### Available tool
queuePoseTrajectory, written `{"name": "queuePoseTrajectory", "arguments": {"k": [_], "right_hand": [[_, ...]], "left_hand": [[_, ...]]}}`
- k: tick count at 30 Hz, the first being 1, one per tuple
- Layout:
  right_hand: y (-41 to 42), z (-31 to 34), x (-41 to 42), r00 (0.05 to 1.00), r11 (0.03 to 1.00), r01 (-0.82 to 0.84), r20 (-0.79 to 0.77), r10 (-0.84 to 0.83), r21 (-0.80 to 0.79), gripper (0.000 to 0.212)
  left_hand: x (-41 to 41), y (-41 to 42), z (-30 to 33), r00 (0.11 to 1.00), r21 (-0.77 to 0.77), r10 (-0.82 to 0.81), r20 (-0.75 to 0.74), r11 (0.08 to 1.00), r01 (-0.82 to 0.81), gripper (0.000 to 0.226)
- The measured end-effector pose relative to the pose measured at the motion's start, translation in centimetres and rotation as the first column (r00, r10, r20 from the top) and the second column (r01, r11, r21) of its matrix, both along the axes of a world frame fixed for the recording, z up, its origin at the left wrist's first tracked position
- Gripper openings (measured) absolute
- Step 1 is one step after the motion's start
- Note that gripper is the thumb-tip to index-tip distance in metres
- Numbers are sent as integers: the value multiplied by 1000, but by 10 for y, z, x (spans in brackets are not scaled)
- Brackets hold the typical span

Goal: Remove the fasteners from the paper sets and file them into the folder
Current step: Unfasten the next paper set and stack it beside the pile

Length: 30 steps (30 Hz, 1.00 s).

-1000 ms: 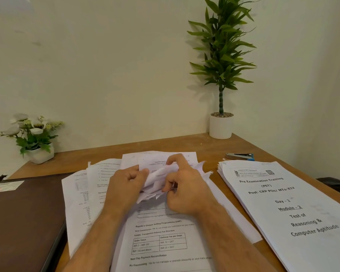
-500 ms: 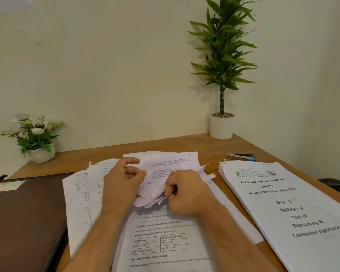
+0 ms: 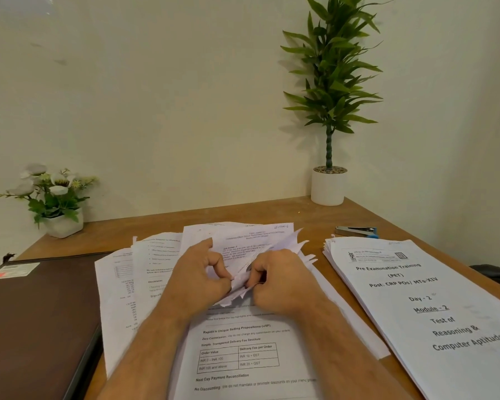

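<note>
Both hands had closed together: left hand and right hand pinched the paper set's crumpled corner mid-desk, apparently working its unseen fastener; folder lay left, shut.

Left hand, right hand close together, fingers curled, pinching.

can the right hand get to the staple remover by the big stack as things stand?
Probably yes, once it lets go. The right hand is pinching the paper set together with the left hand. The staple remover lies uncovered on the desk, behind the booklet stack, with nothing in between.
</note>
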State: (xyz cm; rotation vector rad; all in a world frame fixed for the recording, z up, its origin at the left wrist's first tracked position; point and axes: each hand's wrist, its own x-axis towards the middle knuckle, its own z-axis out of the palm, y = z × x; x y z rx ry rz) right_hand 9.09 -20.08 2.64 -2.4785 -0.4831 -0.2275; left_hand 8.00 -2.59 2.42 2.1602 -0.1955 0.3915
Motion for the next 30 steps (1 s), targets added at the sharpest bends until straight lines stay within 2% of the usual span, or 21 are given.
{"name": "queuePoseTrajectory", "arguments": {"k": [2, 5, 9, 11, 14, 17, 19, 23, 26, 30], "right_hand": [[0, 0, -1, 1000, 1000, -10, 2, 10, 0, 20], [0, 0, 0, 999, 999, -12, 53, 10, 31, 17], [0, 1, -2, 995, 997, 31, 96, -37, 65, 14], [-1, 3, -2, 990, 995, 65, 118, -75, 81, 13], [-5, 4, 2, 985, 991, 112, 123, -120, 70, 11], [-6, 2, 6, 983, 988, 144, 104, -149, 58, 13], [-6, 1, 7, 975, 985, 159, 148, -168, 69, 17], [-6, 4, 6, 907, 984, 144, 384, -174, 105, 12], [-5, 21, 10, 833, 979, 120, 519, -191, 166, 14], [-3, 56, 17, 699, 976, 0, 698, -154, 216, 19]], "left_hand": [[-2, -1, 1, 999, -9, 19, -25, 1000, -19, 21], [0, -2, 0, 999, -100, 34, 11, 994, -32, 25], [9, 3, -4, 966, -228, 246, 77, 948, -223, 21], [12, 5, -2, 936, -365, 342, 81, 884, -291, 16], [14, 15, 4, 874, -563, 485, 39, 733, -382, 8], [13, 24, 7, 794, -624, 603, 72, 648, -436, 5], [11, 25, 7, 774, -613, 613, 161, 677, -408, 7], [3, 22, 9, 760, -555, 586, 280, 745, -370, 27], [-7, 23, 31, 707, -553, 596, 381, 759, -343, 27], [-21, 28, 79, 677, -458, 516, 525, 842, -285, 21]]}}
